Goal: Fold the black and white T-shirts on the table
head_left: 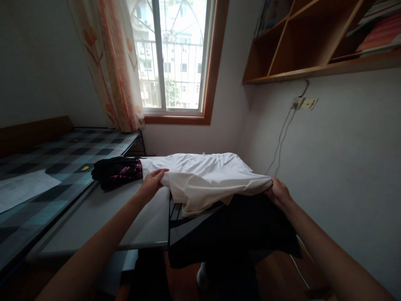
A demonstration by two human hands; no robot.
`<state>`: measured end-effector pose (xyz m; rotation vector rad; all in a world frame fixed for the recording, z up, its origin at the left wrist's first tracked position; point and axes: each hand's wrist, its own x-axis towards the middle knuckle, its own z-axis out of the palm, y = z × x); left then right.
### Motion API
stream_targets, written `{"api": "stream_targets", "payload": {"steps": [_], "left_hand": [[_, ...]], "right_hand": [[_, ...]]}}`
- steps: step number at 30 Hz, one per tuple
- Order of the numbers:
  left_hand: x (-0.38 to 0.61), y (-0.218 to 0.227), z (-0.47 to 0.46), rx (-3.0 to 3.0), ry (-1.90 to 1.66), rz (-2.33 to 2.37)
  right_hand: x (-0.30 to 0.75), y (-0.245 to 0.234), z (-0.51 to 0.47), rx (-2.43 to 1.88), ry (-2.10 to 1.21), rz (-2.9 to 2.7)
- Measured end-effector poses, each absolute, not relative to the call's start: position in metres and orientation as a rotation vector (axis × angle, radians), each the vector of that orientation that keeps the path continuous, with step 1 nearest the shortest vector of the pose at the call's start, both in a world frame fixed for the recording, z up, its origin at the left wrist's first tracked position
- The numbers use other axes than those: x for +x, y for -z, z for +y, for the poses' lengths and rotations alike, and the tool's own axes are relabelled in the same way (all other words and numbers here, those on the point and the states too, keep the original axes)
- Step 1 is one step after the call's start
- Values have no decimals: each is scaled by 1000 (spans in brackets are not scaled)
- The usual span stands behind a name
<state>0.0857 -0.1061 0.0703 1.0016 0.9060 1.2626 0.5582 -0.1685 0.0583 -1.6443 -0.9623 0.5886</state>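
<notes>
A white T-shirt (pixel 206 177) is spread across the table, its near edge lifted and folding over. My left hand (pixel 153 182) pinches the shirt's left corner between thumb and fingers. At the right corner, the fingers of my right hand (pixel 278 192) are closed on the same shirt. Under it lies a black garment with grey panels (pixel 250 225), which hangs over the table's front edge. To the left of the shirt sits a bunched black garment with pink print (pixel 120 171).
The grey-white table (pixel 140 221) stands beside a bed with a checked cover (pixel 94 140), where a paper sheet (pixel 25 188) lies. Wooden shelves (pixel 300 46) overhang at the upper right. A cord (pixel 283 129) runs down the wall from a socket. A curtain (pixel 112 62) hangs by the window.
</notes>
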Motion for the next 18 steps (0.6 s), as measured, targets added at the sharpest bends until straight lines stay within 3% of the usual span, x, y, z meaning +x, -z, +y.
{"api": "stream_targets", "payload": {"steps": [3, 9, 13, 18], "left_hand": [[83, -63, -97, 913, -1335, 918], [84, -26, -125, 803, -1181, 1102], [89, -17, -134, 845, -989, 1046], [105, -18, -125, 1126, -1006, 1140]], "right_hand": [[550, -59, -172, -1489, -760, -850], [534, -42, -192, -1439, -1089, -1396], [526, -37, -187, -1692, -823, -1659], [514, -38, -168, -1731, -617, -1480]]}}
